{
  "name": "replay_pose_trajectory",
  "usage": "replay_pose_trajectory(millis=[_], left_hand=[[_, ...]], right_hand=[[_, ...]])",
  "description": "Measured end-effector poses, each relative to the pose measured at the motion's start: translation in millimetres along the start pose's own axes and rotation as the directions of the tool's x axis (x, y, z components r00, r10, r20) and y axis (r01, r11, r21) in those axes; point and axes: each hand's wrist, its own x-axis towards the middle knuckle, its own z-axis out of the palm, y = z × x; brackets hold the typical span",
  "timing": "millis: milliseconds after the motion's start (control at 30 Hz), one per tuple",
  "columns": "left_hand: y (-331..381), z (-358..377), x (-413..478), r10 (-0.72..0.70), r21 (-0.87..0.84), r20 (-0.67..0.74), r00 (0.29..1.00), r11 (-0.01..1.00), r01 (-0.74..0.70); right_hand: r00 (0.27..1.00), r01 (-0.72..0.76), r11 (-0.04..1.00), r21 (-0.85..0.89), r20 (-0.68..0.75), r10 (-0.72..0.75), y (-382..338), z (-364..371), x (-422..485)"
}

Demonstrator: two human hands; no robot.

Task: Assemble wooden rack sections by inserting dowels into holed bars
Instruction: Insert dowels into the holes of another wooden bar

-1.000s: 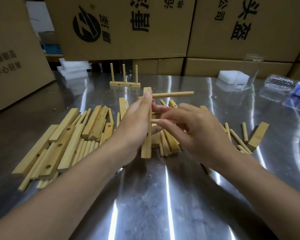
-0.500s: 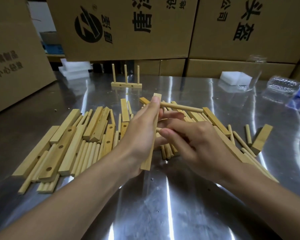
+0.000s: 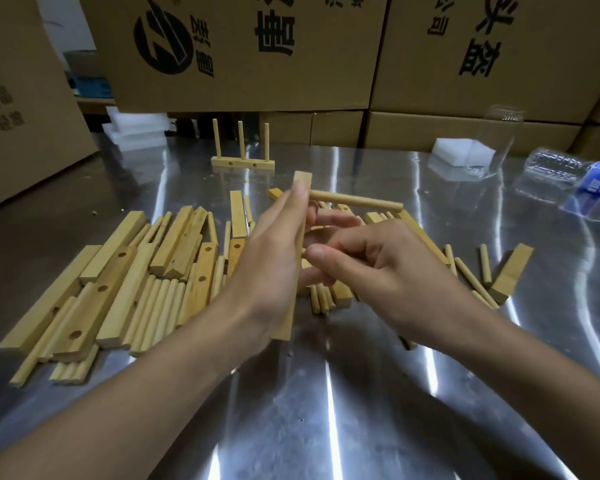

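Left hand [image 3: 267, 268] has the holed bar [image 3: 302, 181] stood on end, fingers wrapped round its middle, thumb pressed up near the top: that braces it so a push from the side won't tip it. One dowel [image 3: 357, 200] is already seated in the top hole and juts out to the right, roughly level, well clear of the bench [image 3: 326, 403]. Right hand [image 3: 385, 271] comes in from that same side, fingers curled tight, thumb and forefinger pinched at the bar's mid-height. Only a sliver of pale wood shows at the thumb tip, which I take for a second dowel [image 3: 304, 251] being fed into the next hole; the hole itself is hidden behind the fingers, so I can't say how deep it sits. Holding the bar up off the surface gives both hands room to line peg and hole up by feel. Stock is laid within easy reach: a pile of bars and dowels [image 3: 125, 271] on the left, loose dowels [image 3: 465, 271] on the right. At the back a finished section [image 3: 243, 163] stands with three pegs upright, out of the way and likely the pattern being copied. By my reckoning this bar has one peg in and two to go
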Motion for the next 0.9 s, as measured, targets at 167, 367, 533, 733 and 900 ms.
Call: replay_pose_trajectory(millis=[167, 367, 533, 733, 900], left_hand=[[2.2, -1.5, 5.4, 0.092, -0.069, -0.153, 0.984, 0.992, -0.104], [-3.3, -20.3, 13.7, 0.011, -0.214, -0.267, 0.964, 0.974, -0.071], [-0.9, -20.4, 14.9, 0.007, -0.271, -0.21, 0.978, 0.96, -0.065], [5.6, -28.8, 17.9, 0.004, -0.045, -0.185, 0.983, 0.999, -0.012], [1.4, -27.0, 16.6, -0.011, -0.032, -0.193, 0.981, 0.999, 0.005]], right_hand=[[0.975, -0.002, 0.985, 0.17, -0.218, 0.039, -1.7, -15.0, -2.2], [0.978, -0.204, 0.967, 0.15, -0.022, 0.209, 13.1, -9.8, -6.4], [0.986, -0.161, 0.952, 0.261, 0.005, 0.166, 18.4, -3.4, -1.4], [0.946, -0.209, 0.933, 0.295, -0.181, 0.269, 36.0, -17.9, 3.0], [0.914, -0.275, 0.943, 0.189, -0.252, 0.317, 51.9, -43.4, 6.5]])
